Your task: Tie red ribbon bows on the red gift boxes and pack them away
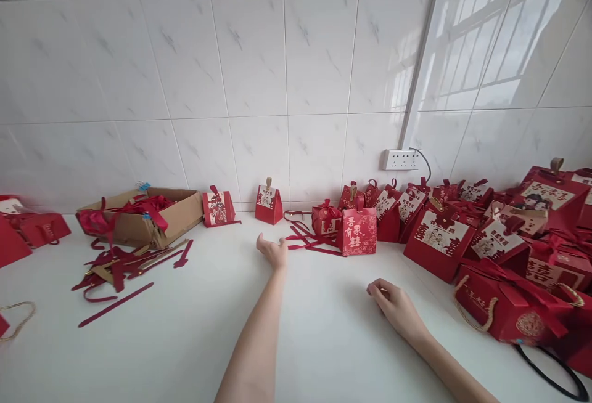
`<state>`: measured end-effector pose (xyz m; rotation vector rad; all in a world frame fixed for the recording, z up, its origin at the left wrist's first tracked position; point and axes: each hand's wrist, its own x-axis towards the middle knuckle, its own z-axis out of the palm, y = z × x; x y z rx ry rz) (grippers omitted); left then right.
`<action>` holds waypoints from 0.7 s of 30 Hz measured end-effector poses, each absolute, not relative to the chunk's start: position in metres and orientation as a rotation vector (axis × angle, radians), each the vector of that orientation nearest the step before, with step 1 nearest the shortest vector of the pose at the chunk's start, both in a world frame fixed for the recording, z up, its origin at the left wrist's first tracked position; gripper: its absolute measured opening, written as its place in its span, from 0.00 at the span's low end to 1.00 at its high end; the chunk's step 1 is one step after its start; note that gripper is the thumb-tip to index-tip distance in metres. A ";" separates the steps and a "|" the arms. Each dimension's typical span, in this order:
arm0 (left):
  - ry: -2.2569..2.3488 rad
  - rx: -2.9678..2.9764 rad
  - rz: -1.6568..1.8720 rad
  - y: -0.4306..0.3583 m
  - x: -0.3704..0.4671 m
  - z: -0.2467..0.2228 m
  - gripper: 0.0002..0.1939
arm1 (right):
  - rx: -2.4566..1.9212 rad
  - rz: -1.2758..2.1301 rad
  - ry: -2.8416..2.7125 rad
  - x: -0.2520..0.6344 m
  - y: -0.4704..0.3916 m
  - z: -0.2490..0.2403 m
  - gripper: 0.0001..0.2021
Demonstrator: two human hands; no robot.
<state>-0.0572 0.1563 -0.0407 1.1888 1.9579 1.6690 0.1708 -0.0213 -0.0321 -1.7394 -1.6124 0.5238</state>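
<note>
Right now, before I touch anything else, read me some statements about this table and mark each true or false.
The cardboard box has red ribbons in it. True.
The left hand is inside that box. False: it is outside, to the box's right.
The white socket strip is on the tiled wall. True.
The right hand is lifting a red bag. False: no bag is in it.

Glossy red gift boxes (441, 236) with cream-and-red printed panels share a white tabletop (185, 354) with deep red ribbons (115, 273) and a brown carton (161, 221), against grey-veined white tiles (252, 58) bordered in black bamboo motifs.
</note>
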 end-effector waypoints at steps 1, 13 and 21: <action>1.973 1.219 1.657 0.162 -0.056 -0.040 0.31 | -1.735 0.545 -1.617 0.173 -0.021 -0.034 0.15; 2.050 1.622 1.493 0.242 -0.051 -0.029 0.15 | -1.619 0.375 -1.879 0.172 -0.014 -0.060 0.13; 2.126 1.634 1.357 0.265 -0.052 -0.033 0.33 | -1.638 0.397 -1.844 0.169 -0.014 -0.062 0.13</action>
